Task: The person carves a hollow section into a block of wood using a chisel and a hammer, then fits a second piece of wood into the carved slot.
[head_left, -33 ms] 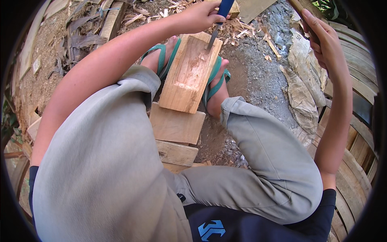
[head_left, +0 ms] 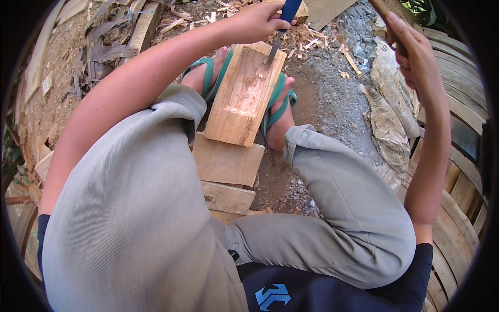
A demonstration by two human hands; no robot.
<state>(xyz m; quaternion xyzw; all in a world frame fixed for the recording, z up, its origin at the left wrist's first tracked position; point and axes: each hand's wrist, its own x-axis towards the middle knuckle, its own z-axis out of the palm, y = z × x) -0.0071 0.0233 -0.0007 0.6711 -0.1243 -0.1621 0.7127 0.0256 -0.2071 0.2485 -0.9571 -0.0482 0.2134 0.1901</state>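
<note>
My left hand (head_left: pixel 258 22) is closed around the blue handle of a chisel (head_left: pixel 274 50). The chisel stands tilted, its blade tip in the far right part of a hollow cut into a wooden block (head_left: pixel 234 125). Loose chips lie in the hollow around the tip. Raised at the upper right, my right hand (head_left: pixel 416 49) grips a wooden tool handle (head_left: pixel 382 9); the tool's far end is cut off by the frame edge. The block lies tilted between my feet in green flip-flops (head_left: pixel 278 106), with its near end on a flat board (head_left: pixel 228 161).
Another board (head_left: pixel 227 196) lies nearer my legs. Wood shavings (head_left: pixel 312 39) are scattered beyond the block, and grey gravel (head_left: pixel 340 99) covers the ground to its right. A crumpled sack (head_left: pixel 390 125) lies farther right beside curved wooden slats (head_left: pixel 460 78). Wood scraps lie at the upper left.
My right hand and the wooden handle have shifted slightly to the left. The chisel, my left hand and the block have stayed in place.
</note>
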